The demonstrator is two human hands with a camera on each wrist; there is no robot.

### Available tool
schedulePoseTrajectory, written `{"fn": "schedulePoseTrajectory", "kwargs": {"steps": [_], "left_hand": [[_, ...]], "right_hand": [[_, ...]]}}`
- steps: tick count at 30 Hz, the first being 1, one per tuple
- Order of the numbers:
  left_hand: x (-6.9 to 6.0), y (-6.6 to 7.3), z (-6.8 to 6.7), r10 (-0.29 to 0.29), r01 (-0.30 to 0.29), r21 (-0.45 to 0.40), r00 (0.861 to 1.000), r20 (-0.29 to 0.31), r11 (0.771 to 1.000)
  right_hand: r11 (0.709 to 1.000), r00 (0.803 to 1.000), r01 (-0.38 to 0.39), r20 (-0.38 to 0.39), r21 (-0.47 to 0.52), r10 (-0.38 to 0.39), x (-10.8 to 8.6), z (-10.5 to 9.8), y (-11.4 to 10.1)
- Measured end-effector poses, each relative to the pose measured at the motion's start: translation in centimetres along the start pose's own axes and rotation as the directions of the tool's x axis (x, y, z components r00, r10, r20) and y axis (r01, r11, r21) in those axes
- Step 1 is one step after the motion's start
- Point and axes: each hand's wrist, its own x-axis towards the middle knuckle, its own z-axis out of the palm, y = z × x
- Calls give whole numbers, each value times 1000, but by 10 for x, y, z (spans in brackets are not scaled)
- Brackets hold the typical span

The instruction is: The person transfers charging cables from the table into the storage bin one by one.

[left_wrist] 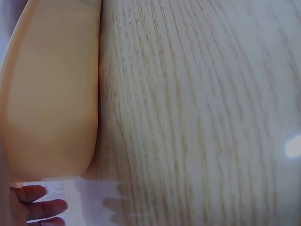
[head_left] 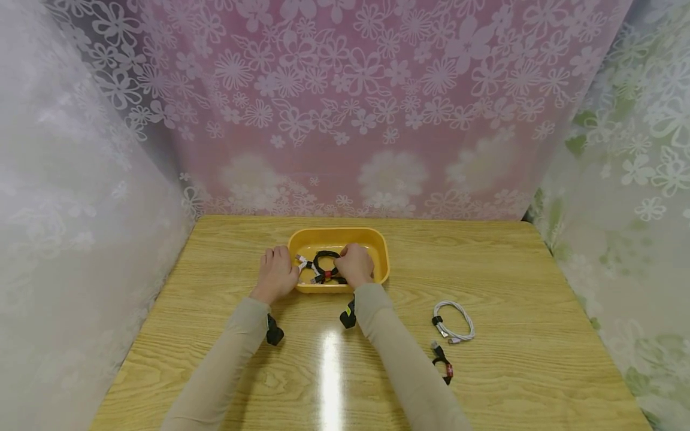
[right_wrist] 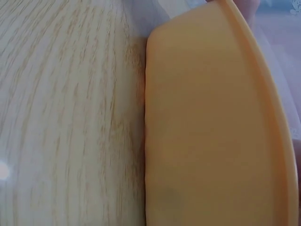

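Observation:
A yellow plastic tray [head_left: 381, 242] stands toward the back of the table. Inside it lie a black coiled cable [head_left: 318, 261] with a red tie and a white cable [head_left: 303, 263] with a black tie. My right hand [head_left: 356, 264] reaches into the tray and pinches the black cable's loop; its fingertips are partly hidden. At the tray's left end, my left hand [head_left: 276, 272] holds the rim, its fingers [left_wrist: 47, 208] outside the wall. The tray's outer wall fills much of both wrist views, and neither shows the cables.
On the right of the wooden table [head_left: 501, 269] lie a white coiled cable [head_left: 468, 316] and, nearer, a black cable [head_left: 439, 353] with a red tie, partly covered by the right sleeve. Flowered curtains [head_left: 345, 120] hang behind and at both sides.

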Motion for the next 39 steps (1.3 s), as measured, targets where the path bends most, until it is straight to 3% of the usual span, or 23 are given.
{"fn": "schedulePoseTrajectory", "kwargs": {"steps": [15, 21, 30, 39], "left_hand": [[-1, 0, -1, 0, 0, -8, 1000, 7, 1000], [-1, 0, -1, -6, 6, -8, 1000, 11, 1000], [0, 0, 0, -6, 6, 4, 1000, 16, 1000], [-1, 0, 0, -7, 6, 5, 1000, 5, 1000]], "right_hand": [[977, 980, 197, 28, -84, -195, -3, 0, -1], [963, 963, 258, 99, -70, -251, -4, -3, 1], [943, 934, 322, 191, -78, -303, -4, -8, 7], [928, 932, 326, 229, -183, -282, -6, -8, 9]]}}
